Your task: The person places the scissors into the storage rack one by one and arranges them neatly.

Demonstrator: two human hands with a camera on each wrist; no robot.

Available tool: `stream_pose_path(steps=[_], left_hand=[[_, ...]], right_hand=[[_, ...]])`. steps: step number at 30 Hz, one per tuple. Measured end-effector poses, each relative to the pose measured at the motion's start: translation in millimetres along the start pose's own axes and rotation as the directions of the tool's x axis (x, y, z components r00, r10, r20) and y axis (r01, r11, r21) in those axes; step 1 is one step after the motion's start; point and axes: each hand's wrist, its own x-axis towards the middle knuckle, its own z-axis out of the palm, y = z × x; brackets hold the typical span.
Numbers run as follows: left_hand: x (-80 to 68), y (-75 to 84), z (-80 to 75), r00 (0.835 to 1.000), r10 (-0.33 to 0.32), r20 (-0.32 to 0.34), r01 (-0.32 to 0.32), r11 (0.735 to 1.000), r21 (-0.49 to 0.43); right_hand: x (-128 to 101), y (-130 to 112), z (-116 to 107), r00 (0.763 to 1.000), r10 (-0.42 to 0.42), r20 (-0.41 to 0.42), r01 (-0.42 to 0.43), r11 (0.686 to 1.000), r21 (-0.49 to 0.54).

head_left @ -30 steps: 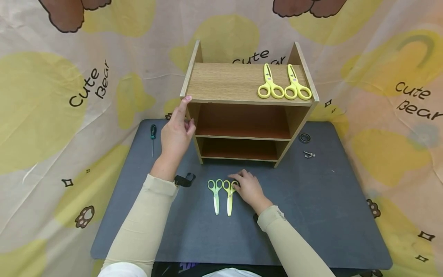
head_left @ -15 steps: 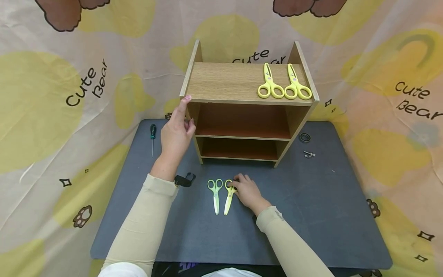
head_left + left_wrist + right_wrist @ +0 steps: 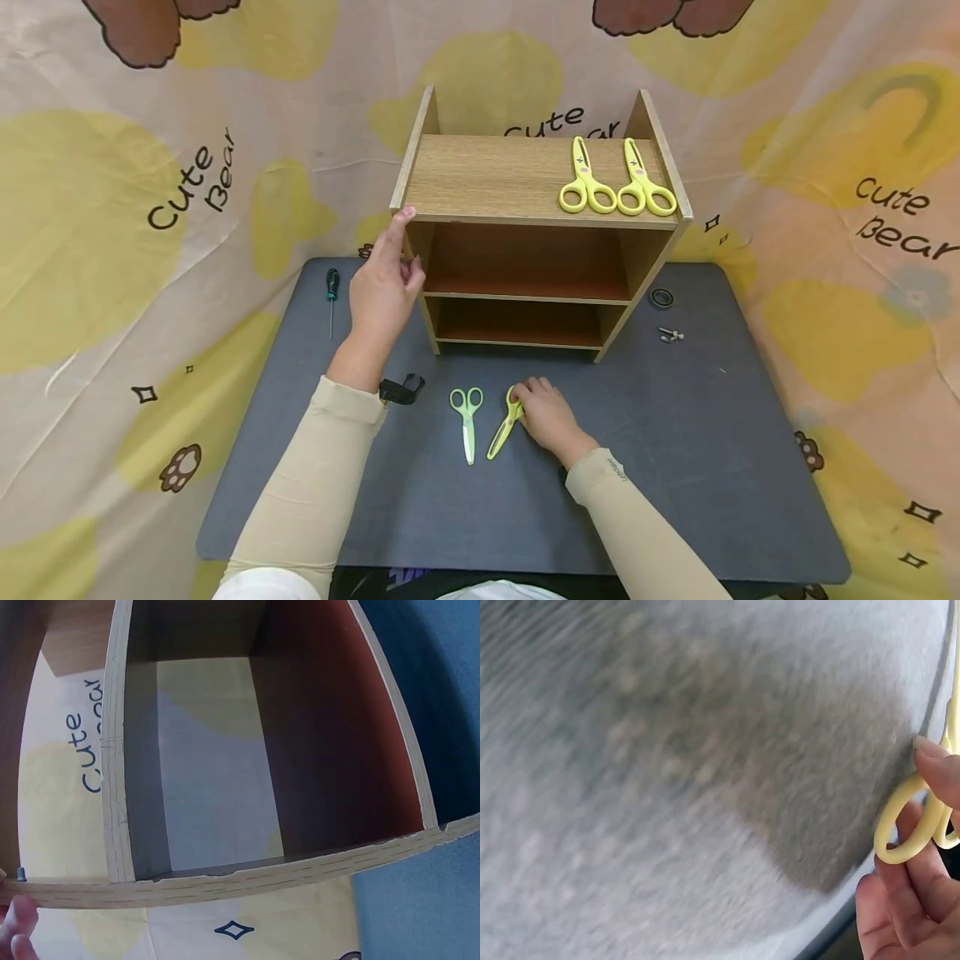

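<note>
Screwdriver (image 3: pixel 331 287) lies far left on the table (image 3: pixel 712 467). Left hand (image 3: pixel 381 283) braces the wooden shelf (image 3: pixel 487 179) at its left front corner, fingers straight against the edge. A green pair of scissors (image 3: pixel 467 417) lies flat in front. Just beside it, right hand (image 3: pixel 549 417) pinches the handle of a tilted yellow pair (image 3: pixel 502 433), fingers curled round the loops. Two yellow scissors (image 3: pixel 615 179) rest on the shelf's top; both compartments look bare.

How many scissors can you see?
4. Two yellow scissors lie on the shelf top; a green pair lies on the mat; right hand grips another.
</note>
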Motion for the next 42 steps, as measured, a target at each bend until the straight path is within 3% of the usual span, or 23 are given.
stream_pose_path(steps=[5, 11, 17, 30, 34, 39, 42], left_hand=[[0.0, 0.9, 0.5, 1.000, 0.006, 0.006, -0.005, 1.000, -0.006], [-0.4, 3.2, -2.4, 1.000, -0.018, 0.015, 0.018, 1.000, 0.006], [-0.9, 4.2, -3.3, 0.999, -0.029, 0.028, 0.029, 0.999, 0.020], [-0.8, 4.3, -4.8, 0.999, -0.040, 0.029, 0.040, 0.999, 0.006], [-0.7, 3.8, -5.1, 0.999, -0.034, 0.028, 0.034, 0.999, 0.002], [-0.6, 3.3, -5.0, 0.999, -0.022, 0.028, 0.022, 1.000, 0.002], [-0.5, 3.5, -4.9, 0.999, -0.024, 0.028, 0.024, 1.000, 0.004]], right_hand=[[-3.5, 9.2, -9.3, 0.997, 0.054, 0.061, -0.061, 0.992, 0.110], [-5.0, 20.2, -24.1, 0.981, 0.113, 0.159, -0.162, 0.928, 0.336], [-7.1, 24.4, -42.9, 0.972, 0.126, 0.199, -0.201, 0.886, 0.418], [-9.0, 9.6, -70.0, 0.987, 0.032, 0.159, -0.103, 0.883, 0.459], [-9.7, 1.2, -81.3, 0.991, 0.013, 0.131, -0.069, 0.897, 0.436], [-11.7, -9.4, -98.4, 0.999, -0.039, 0.011, 0.032, 0.926, 0.375], [-13.2, -14.9, -108.7, 0.989, -0.099, -0.107, 0.131, 0.927, 0.352]])
